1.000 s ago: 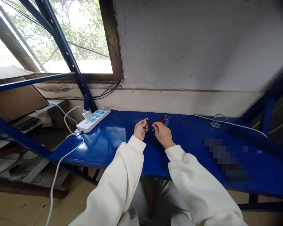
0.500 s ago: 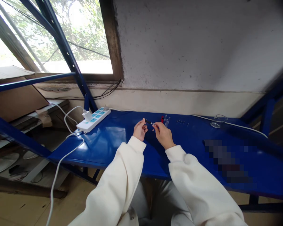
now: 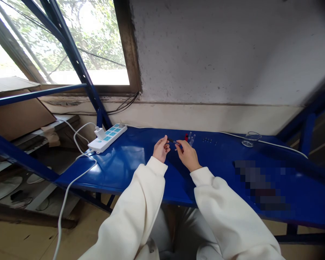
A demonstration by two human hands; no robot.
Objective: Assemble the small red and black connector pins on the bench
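the left hand [image 3: 160, 150] and right hand [image 3: 188, 155] pinch opposite ends of a slim black rod [image 3: 172, 140], held between them over the blue table [image 3: 219, 169]. the handling looks unfinished, how much remains unclear: the rod is in the fingers, while clear tubes [image 3: 193, 138] and tiny pieces [image 3: 207, 140] lie loose beyond. the grip hides both rod ends; the right hand partly covers the tubes, and a pixelated patch [image 3: 260, 186] at right is unreadable.

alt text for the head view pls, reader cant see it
A person's left hand and right hand hold a slim dark rod between them above a blue table. Just beyond the right hand are a red item and small clear pieces; a white power strip sits to the left, a clear round container to the right.
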